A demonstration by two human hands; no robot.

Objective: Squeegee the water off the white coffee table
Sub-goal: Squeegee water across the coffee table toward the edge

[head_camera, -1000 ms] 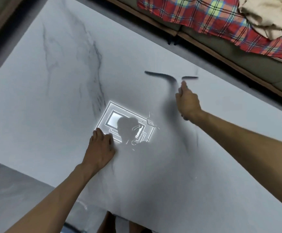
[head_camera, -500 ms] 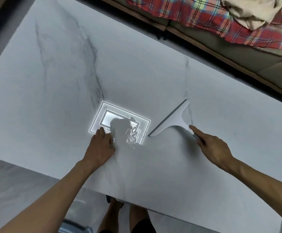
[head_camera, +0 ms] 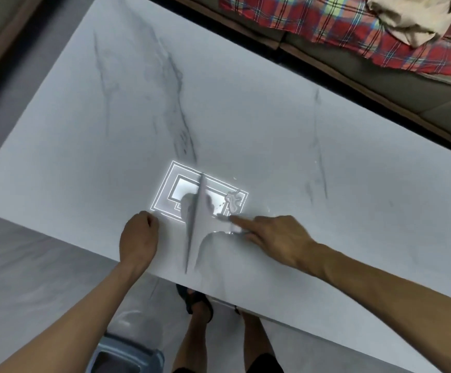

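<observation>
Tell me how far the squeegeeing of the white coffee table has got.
Done: hard to say; most of the table looks matte, without obvious puddles. In hand: the right hand grips the squeegee, its blade down on the tabletop by the near edge, while the left hand rests as a fist beside it. Left: a small puddle glints in the ceiling-light reflection just right of the blade.

The left hand [head_camera: 138, 238] rests curled on the surface [head_camera: 272, 125] just left of the squeegee [head_camera: 197, 232], leaving a narrow strip between them at the near edge. The right hand [head_camera: 278, 238] blocks the squeegee's other side. Beyond them the marble runs open to the far edge, with a sofa [head_camera: 353, 63] alongside.
</observation>
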